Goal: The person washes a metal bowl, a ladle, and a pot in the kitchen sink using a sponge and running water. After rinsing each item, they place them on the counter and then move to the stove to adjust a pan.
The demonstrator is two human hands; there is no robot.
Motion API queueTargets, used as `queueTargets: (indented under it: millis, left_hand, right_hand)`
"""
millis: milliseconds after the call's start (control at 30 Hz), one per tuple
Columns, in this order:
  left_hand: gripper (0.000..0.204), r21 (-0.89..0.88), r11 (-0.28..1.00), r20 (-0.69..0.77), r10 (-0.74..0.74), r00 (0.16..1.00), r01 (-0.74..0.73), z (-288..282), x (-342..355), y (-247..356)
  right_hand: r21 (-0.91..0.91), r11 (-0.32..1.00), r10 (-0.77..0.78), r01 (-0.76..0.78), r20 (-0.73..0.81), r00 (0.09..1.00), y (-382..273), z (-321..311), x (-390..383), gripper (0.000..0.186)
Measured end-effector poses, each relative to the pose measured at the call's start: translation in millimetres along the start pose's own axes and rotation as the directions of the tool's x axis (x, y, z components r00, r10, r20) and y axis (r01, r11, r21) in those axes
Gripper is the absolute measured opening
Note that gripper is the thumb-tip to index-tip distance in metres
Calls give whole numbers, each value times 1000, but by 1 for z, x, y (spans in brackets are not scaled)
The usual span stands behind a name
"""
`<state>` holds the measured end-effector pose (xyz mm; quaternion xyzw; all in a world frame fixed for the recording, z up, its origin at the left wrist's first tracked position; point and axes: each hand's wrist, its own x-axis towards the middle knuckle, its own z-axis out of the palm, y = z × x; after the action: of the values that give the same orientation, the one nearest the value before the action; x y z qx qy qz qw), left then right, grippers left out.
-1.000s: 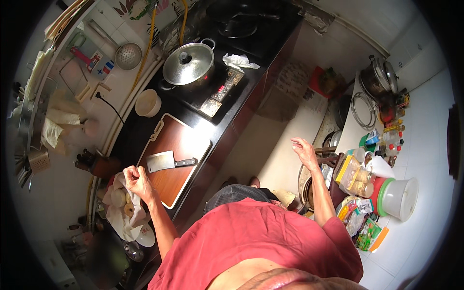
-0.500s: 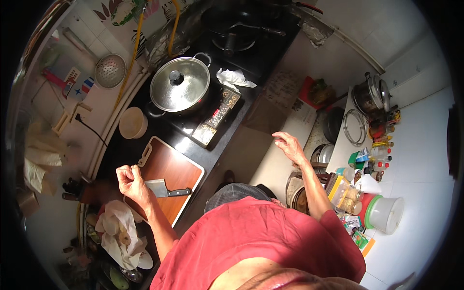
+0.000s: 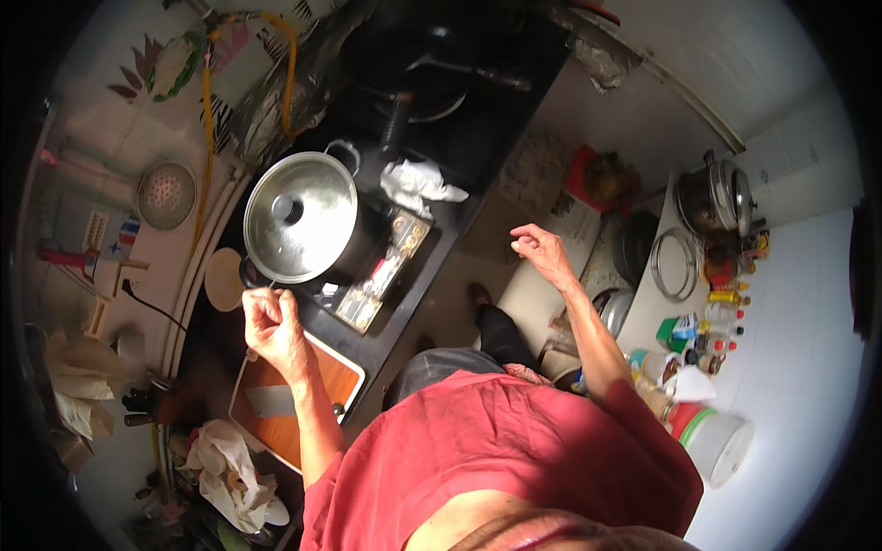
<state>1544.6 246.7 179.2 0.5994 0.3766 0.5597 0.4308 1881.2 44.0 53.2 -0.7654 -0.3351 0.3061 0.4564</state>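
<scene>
My left hand (image 3: 276, 335) is closed in a loose fist above the counter, and nothing shows between its fingers. In the picture it lies just below the rim of a steel pot (image 3: 303, 216) with a glass lid and black knob. The pot stands on a cooktop whose control panel (image 3: 381, 273) is lit. Below that hand lies a brown cutting board (image 3: 344, 372) with a pale rim. A cleaver (image 3: 268, 400) rests on it, its handle mostly hidden by my left forearm. My right hand (image 3: 544, 254) hangs in the air with fingers loosely bent, holding nothing visible.
A crumpled white cloth (image 3: 420, 185) lies beside the pot, with a pale bowl (image 3: 223, 279) on the other side. Dark pans (image 3: 432, 78) stand at the far end. A white bag (image 3: 228, 477) sits at the near left. Bottles (image 3: 721, 321) and lidded pots line the right-hand shelf.
My view and body have moved forward along the counter. My left hand has come from beside the cutting board to near the pot. The fingers of my right hand have curled in more.
</scene>
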Motion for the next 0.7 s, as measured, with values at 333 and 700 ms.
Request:
queueTargets:
  millis: [333,700]
  left_hand:
    - [38,110,994,-203,7,979,16,76,6,4]
    - [28,75,993,554,34,832,-91,186,-24,1]
  right_hand:
    - [-119,986,-121,116,-34,992,10,-102,137,17]
    - [240,967,-159,81,326,932,1,-92,146,34]
